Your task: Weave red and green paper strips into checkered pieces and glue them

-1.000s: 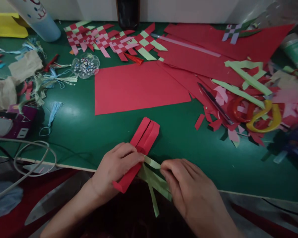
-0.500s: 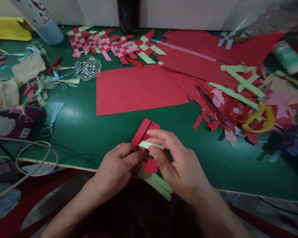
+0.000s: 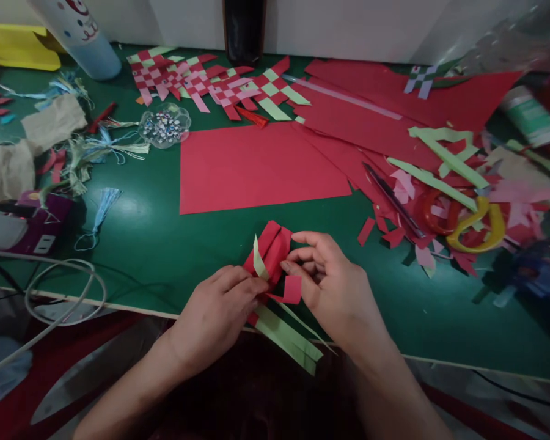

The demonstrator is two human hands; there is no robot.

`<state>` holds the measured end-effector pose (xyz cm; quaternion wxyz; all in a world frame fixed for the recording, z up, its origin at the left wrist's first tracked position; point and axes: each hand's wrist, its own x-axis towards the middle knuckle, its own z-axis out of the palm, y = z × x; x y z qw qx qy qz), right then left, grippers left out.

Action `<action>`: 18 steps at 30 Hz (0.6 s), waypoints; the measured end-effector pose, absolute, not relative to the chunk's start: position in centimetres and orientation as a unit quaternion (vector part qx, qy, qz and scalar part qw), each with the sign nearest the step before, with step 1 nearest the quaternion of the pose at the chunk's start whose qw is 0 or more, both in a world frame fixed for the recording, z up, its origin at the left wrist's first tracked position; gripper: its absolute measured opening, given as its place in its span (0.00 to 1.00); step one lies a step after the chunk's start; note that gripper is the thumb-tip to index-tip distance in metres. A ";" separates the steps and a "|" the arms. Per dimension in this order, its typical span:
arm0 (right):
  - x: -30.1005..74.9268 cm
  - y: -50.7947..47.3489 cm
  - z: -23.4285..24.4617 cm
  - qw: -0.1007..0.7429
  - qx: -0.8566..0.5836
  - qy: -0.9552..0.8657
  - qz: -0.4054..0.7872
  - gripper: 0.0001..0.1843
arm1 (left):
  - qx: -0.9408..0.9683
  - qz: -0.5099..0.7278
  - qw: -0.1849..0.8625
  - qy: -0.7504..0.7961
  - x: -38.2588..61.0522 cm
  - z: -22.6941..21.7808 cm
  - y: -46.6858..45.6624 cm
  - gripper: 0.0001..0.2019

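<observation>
My left hand (image 3: 222,311) is closed on a piece of paper weaving made of red paper strips (image 3: 270,247) and pale green paper strips (image 3: 286,339), held at the table's front edge. One short green strip sticks up beside the red ones, and a folded red end (image 3: 293,289) curls up on the right. Longer green strips hang over the edge toward me. My right hand (image 3: 327,281) is at the right side of the weaving, its index fingertip by the red strips and its thumb apart from that finger. The crossing under my left fingers is hidden.
A red paper sheet (image 3: 256,171) lies ahead. Scissors (image 3: 479,226), a pen (image 3: 392,198) and paper scraps are at right. Finished woven fish (image 3: 197,79) and a dish of beads (image 3: 165,125) stand behind. Tassels (image 3: 101,214) and a looped cable (image 3: 66,290) are at left.
My right hand has let go of the short green strip and moved slightly right. That strip now stands up to the left, and the red strips and folded red end show more.
</observation>
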<state>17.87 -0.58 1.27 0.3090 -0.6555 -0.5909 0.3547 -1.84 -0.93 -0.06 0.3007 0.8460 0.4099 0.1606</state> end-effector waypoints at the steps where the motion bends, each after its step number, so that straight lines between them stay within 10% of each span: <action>1: 17.8 -0.6 1.2 0.314 -0.654 -0.589 0.356 0.14 | 0.847 0.163 0.299 0.408 -1.8 0.0 -0.9 0.13; 6: 17.9 -1.6 1.3 0.342 -0.650 -0.597 0.322 0.12 | 0.852 0.183 0.282 0.401 -1.7 0.6 -0.7 0.13; 14: 17.8 -5.5 0.9 0.389 -0.625 -0.606 0.300 0.39 | 0.858 0.194 0.280 0.383 -1.7 0.7 -0.6 0.10; 18: 18.0 -6.1 0.6 0.363 -0.618 -0.639 0.281 0.25 | 0.839 0.209 0.299 0.404 -1.8 0.4 -0.7 0.10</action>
